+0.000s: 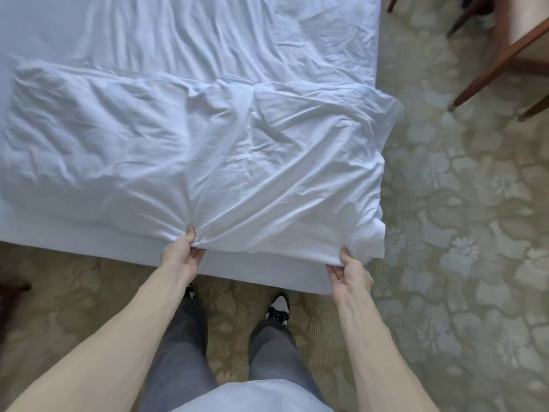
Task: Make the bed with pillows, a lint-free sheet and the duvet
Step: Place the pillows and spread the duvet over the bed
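A white, folded and crumpled duvet (208, 150) lies across the near end of the bed (267, 272), over a wrinkled white sheet (225, 34). My left hand (184, 251) pinches the duvet's near edge at the bed's front edge, with creases fanning out from the grip. My right hand (349, 270) grips the duvet's near right corner, close to the bed's right corner. I see no pillows.
I stand at the bed's edge on a pale floral carpet (460, 233). A wooden chair (499, 52) with angled legs stands at the upper right, beyond the bed's right side. A dark wooden piece (12, 289) shows at the left edge.
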{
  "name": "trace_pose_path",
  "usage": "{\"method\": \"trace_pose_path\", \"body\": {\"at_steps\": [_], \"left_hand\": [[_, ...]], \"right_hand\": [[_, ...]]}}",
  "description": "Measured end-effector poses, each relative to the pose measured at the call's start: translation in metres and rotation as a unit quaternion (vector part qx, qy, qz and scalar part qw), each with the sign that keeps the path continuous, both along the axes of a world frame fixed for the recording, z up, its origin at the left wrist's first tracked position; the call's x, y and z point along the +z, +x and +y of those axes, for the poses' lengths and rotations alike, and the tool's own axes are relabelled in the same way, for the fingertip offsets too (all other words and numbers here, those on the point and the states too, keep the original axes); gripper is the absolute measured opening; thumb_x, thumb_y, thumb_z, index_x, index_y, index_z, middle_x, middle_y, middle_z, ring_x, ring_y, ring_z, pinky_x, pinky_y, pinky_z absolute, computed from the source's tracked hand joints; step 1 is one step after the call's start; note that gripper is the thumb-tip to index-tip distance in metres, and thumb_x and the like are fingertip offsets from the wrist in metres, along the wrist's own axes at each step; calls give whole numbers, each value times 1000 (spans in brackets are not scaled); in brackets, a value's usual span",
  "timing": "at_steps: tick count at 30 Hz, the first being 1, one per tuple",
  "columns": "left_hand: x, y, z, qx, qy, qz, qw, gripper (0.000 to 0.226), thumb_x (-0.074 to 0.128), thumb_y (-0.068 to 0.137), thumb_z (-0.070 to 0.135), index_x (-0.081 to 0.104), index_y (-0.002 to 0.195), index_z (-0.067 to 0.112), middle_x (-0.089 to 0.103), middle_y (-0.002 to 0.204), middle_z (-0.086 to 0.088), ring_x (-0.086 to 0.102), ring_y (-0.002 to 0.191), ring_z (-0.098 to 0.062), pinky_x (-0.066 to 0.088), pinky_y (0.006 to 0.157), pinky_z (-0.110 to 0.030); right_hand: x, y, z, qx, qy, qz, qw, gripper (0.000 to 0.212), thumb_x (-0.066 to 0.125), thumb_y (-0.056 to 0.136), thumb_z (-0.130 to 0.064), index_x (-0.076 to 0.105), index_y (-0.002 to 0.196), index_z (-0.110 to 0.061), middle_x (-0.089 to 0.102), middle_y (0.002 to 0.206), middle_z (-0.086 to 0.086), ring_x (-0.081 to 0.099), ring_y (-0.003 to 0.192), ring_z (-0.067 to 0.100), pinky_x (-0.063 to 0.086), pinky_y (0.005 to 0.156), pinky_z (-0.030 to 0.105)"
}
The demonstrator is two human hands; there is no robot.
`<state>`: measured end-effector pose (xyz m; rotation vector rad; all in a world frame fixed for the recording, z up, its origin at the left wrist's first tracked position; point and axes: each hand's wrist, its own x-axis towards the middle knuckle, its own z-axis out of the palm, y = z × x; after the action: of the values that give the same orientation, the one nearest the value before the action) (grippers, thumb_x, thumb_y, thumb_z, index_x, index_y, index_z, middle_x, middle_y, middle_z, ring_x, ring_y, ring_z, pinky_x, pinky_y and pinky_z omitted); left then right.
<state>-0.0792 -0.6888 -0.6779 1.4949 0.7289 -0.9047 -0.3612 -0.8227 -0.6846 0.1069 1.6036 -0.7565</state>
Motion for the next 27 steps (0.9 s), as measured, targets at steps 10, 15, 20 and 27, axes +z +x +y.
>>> {"method": "trace_pose_path", "body": {"at_steps": [10, 15, 20, 27], "left_hand": [[15, -86, 33, -29, 11, 58, 998, 43, 74, 92, 10, 56, 130, -1, 69, 118, -16, 70, 103, -25, 57, 91, -38], [23, -67, 63, -142, 77, 82, 984, 24, 69, 94, 1, 67, 116, -7, 75, 108, -18, 74, 93, -23, 60, 75, -31], [59, -7, 75, -185, 83, -5, 979, 23, 69, 96, 8, 65, 115, -4, 72, 110, -19, 70, 104, -27, 55, 92, -36], [85, 101, 48, -224, 56, -98, 968, 23, 72, 95, 13, 67, 115, 1, 74, 111, -15, 72, 102, -23, 56, 90, -34]], "right_hand": [[31, -99, 34, -39, -16, 17, 999, 41, 70, 91, -3, 58, 130, 4, 69, 113, 14, 70, 96, 24, 59, 82, 37], [16, -135, 52, 64, 37, 0, 997, 40, 42, 106, -7, 43, 145, 3, 50, 149, 12, 51, 136, 25, 47, 103, 37], [26, -51, 0, 195, 7, 130, 972, 26, 57, 98, 2, 61, 123, 6, 67, 110, 18, 67, 97, 31, 56, 73, 38], [56, 72, -70, 493, -166, 224, 824, 27, 69, 87, -12, 71, 114, -14, 71, 99, 3, 65, 86, 21, 55, 81, 38]]}}
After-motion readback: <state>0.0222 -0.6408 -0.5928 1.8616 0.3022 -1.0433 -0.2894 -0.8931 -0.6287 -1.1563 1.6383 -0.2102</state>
